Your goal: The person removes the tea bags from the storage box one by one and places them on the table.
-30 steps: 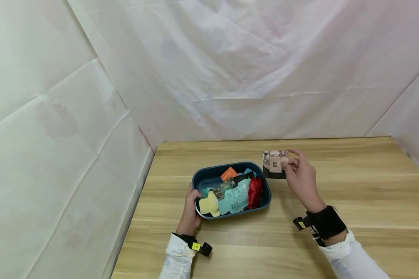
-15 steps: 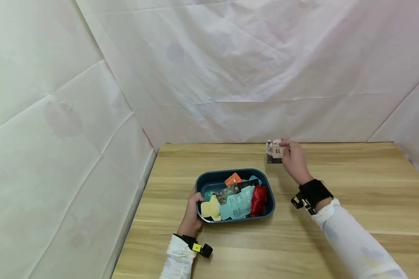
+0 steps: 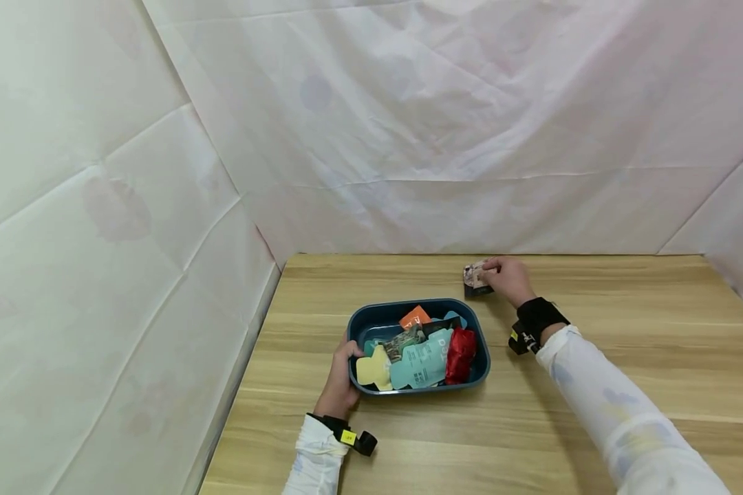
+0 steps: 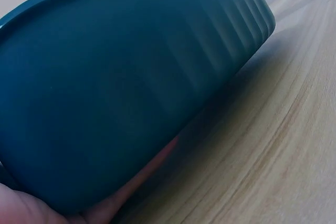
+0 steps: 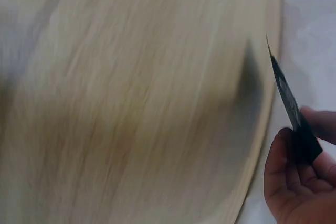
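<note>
Left hand [image 3: 339,379] grips tray [image 3: 374,325]; right hand [image 3: 511,280] pinches packet [image 3: 472,279], which a loosened pinch could drop beyond the tabletop's [image 3: 631,330] far edge.

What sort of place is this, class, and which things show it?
Probably a makeshift recording booth: pale sheets screen a wooden table on three sides, and wrist cameras are worn.

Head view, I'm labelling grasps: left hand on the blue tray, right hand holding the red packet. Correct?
No: the head view shows the right hand holding a printed packet; the red packet lies in the blue tray, which the left hand holds.
</note>
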